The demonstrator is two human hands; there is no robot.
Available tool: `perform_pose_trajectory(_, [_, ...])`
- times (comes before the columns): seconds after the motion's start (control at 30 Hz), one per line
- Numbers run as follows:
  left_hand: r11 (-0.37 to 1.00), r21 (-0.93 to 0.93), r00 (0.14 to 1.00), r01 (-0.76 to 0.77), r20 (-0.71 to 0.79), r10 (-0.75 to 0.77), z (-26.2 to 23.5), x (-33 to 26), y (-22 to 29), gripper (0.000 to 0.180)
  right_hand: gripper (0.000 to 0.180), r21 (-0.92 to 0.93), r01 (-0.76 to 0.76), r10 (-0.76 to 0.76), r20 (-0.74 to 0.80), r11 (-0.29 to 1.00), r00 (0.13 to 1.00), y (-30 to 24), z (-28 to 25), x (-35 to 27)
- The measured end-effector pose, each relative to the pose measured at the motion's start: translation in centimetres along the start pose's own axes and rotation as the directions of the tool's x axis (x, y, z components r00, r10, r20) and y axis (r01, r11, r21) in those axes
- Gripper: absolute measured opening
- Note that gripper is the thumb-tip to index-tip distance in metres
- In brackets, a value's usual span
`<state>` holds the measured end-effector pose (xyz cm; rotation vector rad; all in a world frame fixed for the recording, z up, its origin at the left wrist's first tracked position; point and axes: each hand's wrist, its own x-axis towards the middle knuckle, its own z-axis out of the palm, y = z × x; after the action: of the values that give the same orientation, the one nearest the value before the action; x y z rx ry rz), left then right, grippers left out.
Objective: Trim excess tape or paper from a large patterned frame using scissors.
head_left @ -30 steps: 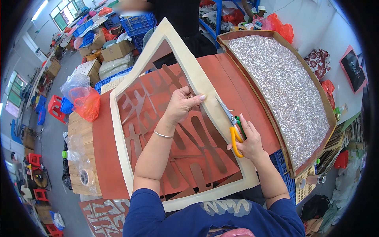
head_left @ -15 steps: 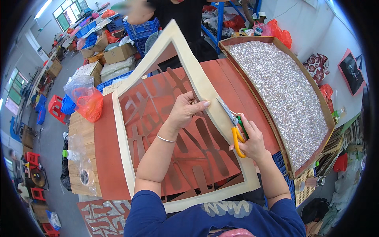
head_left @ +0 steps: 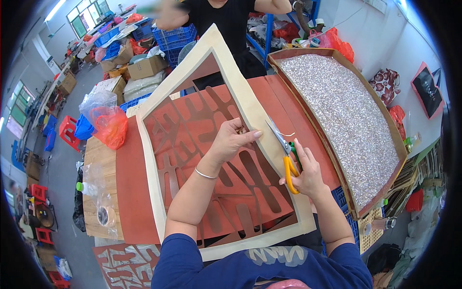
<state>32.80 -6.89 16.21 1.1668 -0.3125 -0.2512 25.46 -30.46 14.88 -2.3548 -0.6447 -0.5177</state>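
The right hand (head_left: pixel 308 173) grips yellow-handled scissors (head_left: pixel 284 151), blades parted at the cream frame (head_left: pixel 250 103) edge at 3 o'clock. The left hand (head_left: pixel 231 142) pinches that edge. Trimming appears partway; remaining extent cannot be told.

Both forearms are reaching up from the lower edge, bare below dark blue sleeves. The left hand (head_left: pixel 230 140) is sitting out ahead, palm down, fingers curled under and the thumb stretching rightward — a thin bracelet is circling the wrist just behind it. The right hand (head_left: pixel 303 171) is hanging lower and to the right, fingers wrapped closed in a firm grip — the knuckles are facing up and the wrist is bending slightly inward.
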Motion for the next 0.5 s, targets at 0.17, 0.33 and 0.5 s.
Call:
perform_pose_trajectory(0.17, [1.0, -0.001, 1.0, 0.0, 0.009, 0.0, 0.0, -0.2, 0.2, 0.028, 0.106, 0.038, -0.002, 0.003, -0.019, 0.999, 1.0, 0.0, 0.1, -0.3])
perform_pose_trajectory(0.33, [1.0, -0.011, 1.0, -0.003, 0.017, 0.004, 0.2, -0.4, 0.5, 0.028, 0.105, -0.015, 0.057, -0.057, -0.028, 0.998, 0.998, 0.6, 0.1, -0.4])
perform_pose_trajectory(0.5, [0.998, 0.05, 0.999, 0.04, 0.025, -0.041, 0.9, -0.7, 0.5, 0.028, 0.105, -0.009, 0.025, -0.025, -0.018, 1.0, 1.0, -0.7, -0.5, 0.6])
